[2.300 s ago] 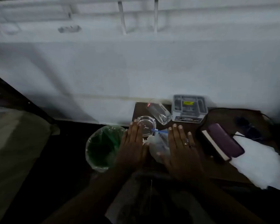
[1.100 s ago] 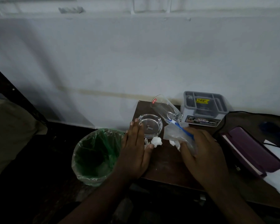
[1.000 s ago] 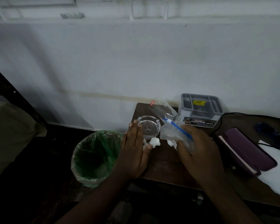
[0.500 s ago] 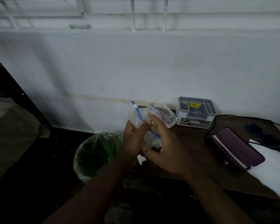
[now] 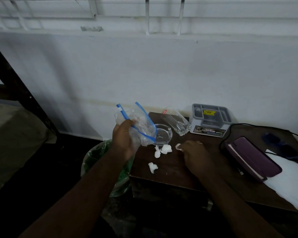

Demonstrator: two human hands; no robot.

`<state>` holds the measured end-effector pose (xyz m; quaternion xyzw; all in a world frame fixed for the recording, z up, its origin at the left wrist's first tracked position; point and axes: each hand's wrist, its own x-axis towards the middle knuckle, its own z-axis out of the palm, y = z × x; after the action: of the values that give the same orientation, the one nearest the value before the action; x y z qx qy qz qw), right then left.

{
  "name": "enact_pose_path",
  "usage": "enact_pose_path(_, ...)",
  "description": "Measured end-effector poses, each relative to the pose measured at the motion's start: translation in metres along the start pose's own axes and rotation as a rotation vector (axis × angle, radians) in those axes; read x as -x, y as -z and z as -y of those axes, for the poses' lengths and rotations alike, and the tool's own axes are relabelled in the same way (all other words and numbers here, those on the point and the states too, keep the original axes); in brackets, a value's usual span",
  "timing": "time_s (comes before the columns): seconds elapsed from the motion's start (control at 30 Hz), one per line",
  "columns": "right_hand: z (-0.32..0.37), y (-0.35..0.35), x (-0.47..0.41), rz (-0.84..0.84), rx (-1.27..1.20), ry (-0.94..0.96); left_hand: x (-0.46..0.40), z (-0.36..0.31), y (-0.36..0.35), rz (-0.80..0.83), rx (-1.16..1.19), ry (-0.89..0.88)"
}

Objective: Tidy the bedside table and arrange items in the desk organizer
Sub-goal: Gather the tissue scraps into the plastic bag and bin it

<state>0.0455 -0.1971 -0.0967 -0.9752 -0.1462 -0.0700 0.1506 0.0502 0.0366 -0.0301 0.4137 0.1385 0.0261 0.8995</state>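
Note:
My left hand [image 5: 123, 137] grips a clear zip bag with a blue seal [image 5: 138, 123] and holds it up above the table's left edge. My right hand [image 5: 195, 156] rests on the dark bedside table [image 5: 175, 176], fingers pinched on a small white tissue scrap [image 5: 178, 146]. More crumpled white tissue bits [image 5: 163, 150] lie between my hands, one [image 5: 152, 167] nearer the front. A glass ashtray [image 5: 163, 133] sits behind the bag. A clear tumbler [image 5: 176, 121] stands beside the grey desk organizer [image 5: 210, 120] at the back.
A bin lined with a green bag [image 5: 100, 162] stands on the floor left of the table. A purple case [image 5: 252, 157] with a black cable [image 5: 258, 127] lies to the right, on white cloth [image 5: 289, 184]. The white wall is close behind.
My left hand has taken the zip bag alone and lifted it to the left. My right hand let go of the bag and dropped to the table onto a tissue scrap.

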Motion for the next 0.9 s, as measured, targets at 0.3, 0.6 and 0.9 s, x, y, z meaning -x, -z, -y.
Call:
enact_pose_path(0.3, 0.083, 0.004, 0.014, -0.079, -0.261, 0.081, -0.002, -0.006, 0.014, -0.064, -0.008, 0.016)
enact_pose_path(0.6, 0.075, -0.022, 0.020, -0.049, -0.035, 0.097, 0.002, -0.007, 0.023, -0.059, 0.024, 0.040)
enact_pose_path(0.9, 0.065, -0.012, 0.008, -0.038, -0.019, 0.157, 0.002, 0.001, 0.027, -0.055, 0.008, 0.058)
